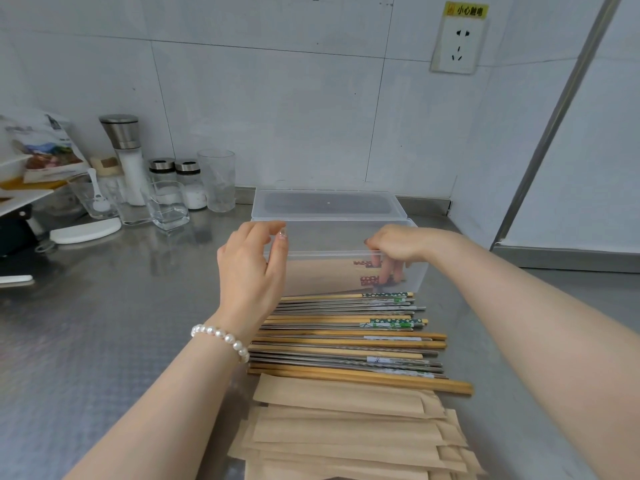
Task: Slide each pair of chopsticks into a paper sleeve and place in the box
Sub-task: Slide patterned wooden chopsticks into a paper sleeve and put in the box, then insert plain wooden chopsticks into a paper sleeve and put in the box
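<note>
A clear plastic box point(346, 239) stands on the steel counter in front of me. Inside it lie chopsticks in brown paper sleeves point(322, 277), their patterned ends pointing right. My right hand point(398, 245) reaches over the box's right end. Its fingers point down inside and touch those patterned ends, while the thumb stays at rim level. My left hand point(252, 268) hovers at the box's left end, fingers loosely curled and holding nothing. Several loose wooden and metal chopsticks point(346, 339) lie in a row in front of the box. A pile of empty paper sleeves point(346, 427) lies nearest me.
The box's lid point(325, 202) lies behind it against the tiled wall. Glasses, shakers and a grinder point(128, 161) crowd the back left, beside a white flat lid point(86, 230). A steel edge point(568, 259) borders the counter on the right.
</note>
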`<action>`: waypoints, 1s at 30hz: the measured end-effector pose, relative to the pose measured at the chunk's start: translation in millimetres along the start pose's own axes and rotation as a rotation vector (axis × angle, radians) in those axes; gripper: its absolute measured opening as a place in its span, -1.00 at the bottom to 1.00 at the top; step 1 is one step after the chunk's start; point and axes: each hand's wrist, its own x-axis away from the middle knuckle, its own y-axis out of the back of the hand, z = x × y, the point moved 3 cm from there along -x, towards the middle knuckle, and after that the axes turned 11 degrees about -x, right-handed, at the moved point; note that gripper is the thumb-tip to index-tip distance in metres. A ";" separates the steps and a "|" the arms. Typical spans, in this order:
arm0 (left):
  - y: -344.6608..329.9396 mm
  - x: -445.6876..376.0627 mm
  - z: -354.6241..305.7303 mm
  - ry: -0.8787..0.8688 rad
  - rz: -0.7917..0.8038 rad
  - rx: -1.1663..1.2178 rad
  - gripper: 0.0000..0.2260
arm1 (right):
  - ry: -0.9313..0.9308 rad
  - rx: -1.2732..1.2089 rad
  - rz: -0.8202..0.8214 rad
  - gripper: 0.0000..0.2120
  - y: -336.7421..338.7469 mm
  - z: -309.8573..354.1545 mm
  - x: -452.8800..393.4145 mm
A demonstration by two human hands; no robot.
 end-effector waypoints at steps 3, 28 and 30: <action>0.1 0.5 -0.4 -0.007 -0.003 -0.002 -0.69 | 0.037 -0.030 -0.056 -0.68 0.4 -1.7 2.5; -38.6 51.5 -45.4 -0.452 0.845 -0.109 -0.75 | 0.245 -0.099 0.024 -0.92 -12.9 -55.8 77.7; -39.0 51.0 -43.5 -0.429 0.845 -0.105 -0.74 | 0.244 -0.164 0.010 -0.91 -14.0 -61.7 74.9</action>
